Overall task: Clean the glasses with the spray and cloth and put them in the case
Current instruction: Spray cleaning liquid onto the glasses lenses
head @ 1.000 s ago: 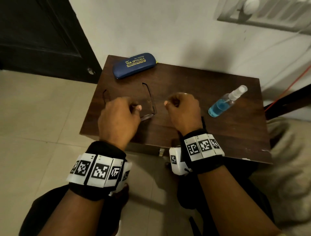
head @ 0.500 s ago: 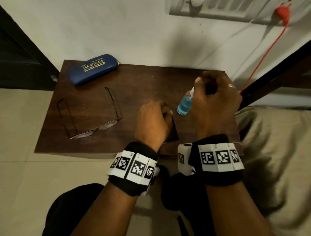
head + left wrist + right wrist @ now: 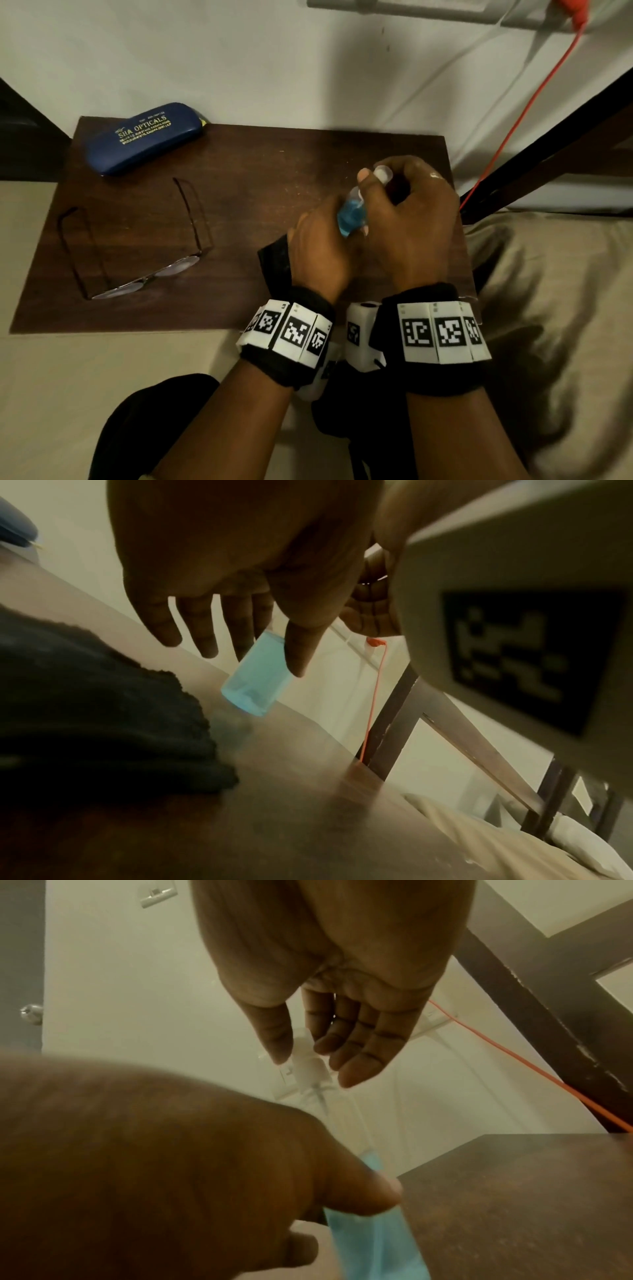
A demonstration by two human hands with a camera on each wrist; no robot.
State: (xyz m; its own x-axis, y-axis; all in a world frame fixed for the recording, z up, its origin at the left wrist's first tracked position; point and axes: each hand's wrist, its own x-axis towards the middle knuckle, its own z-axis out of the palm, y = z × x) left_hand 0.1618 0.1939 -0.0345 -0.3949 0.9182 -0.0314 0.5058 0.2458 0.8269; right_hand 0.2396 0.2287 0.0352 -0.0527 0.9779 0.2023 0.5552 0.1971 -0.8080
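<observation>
The spray bottle (image 3: 351,217) with blue liquid hangs tilted above the right part of the brown table (image 3: 274,164). My left hand (image 3: 318,246) grips its blue body (image 3: 255,674) between thumb and fingers. My right hand (image 3: 407,219) pinches the white cap (image 3: 308,1066) between thumb and fingertips. A black cloth (image 3: 274,260) lies on the table under my left wrist. On the left of the table the glasses (image 3: 147,281) rest with their arms unfolded, lenses toward me. The blue case (image 3: 144,137) lies shut at the far left corner.
A white wall runs behind the table, with an orange cable (image 3: 513,130) hanging down it. A dark bed frame (image 3: 565,137) and beige bedding (image 3: 548,308) are on the right. Tiled floor (image 3: 102,377) lies in front of the table.
My left hand left the cloth and took the bottle's body. The right hand brought the bottle nearer and lower and shifted its hold to the cap. A second ago both hands were at the glasses.
</observation>
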